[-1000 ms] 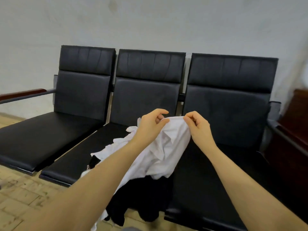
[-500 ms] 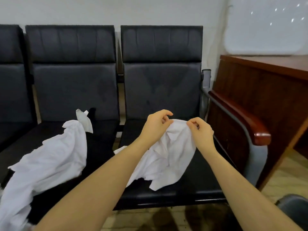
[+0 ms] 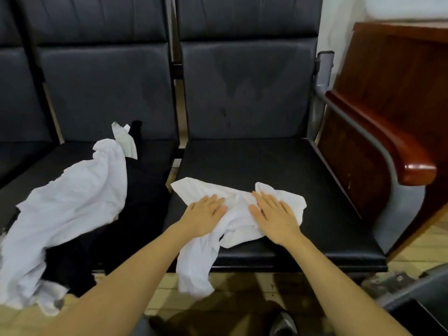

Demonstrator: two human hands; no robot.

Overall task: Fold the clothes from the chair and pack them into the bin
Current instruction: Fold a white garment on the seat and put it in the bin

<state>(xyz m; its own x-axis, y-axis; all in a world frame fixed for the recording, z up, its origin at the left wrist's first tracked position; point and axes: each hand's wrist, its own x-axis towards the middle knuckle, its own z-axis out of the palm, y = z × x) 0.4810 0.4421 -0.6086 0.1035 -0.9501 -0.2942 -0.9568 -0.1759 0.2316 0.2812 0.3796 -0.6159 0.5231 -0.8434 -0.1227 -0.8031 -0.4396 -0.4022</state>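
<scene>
- Both hands are flat on a white shirt [image 3: 232, 214] spread across the front of the right-hand black seat [image 3: 278, 166].
- Left hand [image 3: 204, 218] presses palm-down on the shirt's left part, fingers straight and close together, pointing up and to the right toward the backrest.
- Right hand [image 3: 274, 214] presses palm-down on the shirt's right part, fingers straight and slightly fanned, pointing up and to the left.
- The shirt's long axis runs left to right along the seat's front half; one corner points to the seat's left edge, and a loose tail drops off the front edge toward the floor.
- It is rumpled, with folds bunched between the two hands.
- On the middle seat to the left lies another white garment [image 3: 70, 202], draped over a black garment [image 3: 135, 214], both spilling off the front edge.
- A wooden armrest [image 3: 400, 151] stands at the right of the seat, beside a dark wooden cabinet [image 3: 388, 76].
- The corner of a dark bin [image 3: 421, 299] shows at lower right on the floor.
</scene>
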